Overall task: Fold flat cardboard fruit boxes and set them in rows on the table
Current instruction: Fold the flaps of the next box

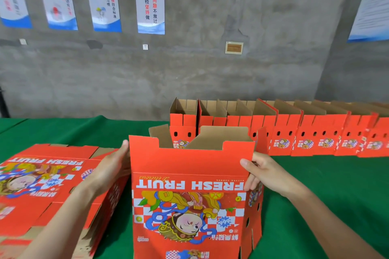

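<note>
Between left hand (112,166) and right hand (264,172): box (189,162) upright, right edge gripped.

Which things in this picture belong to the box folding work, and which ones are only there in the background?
For the job:
half-folded box, held by left hand and right hand
stack of flat boxes
row of folded boxes
green table

Just there:
posters
wall switch
brown wall panel

Left grip (109,165) flat, right grip (264,174) seemingly pinching
</note>
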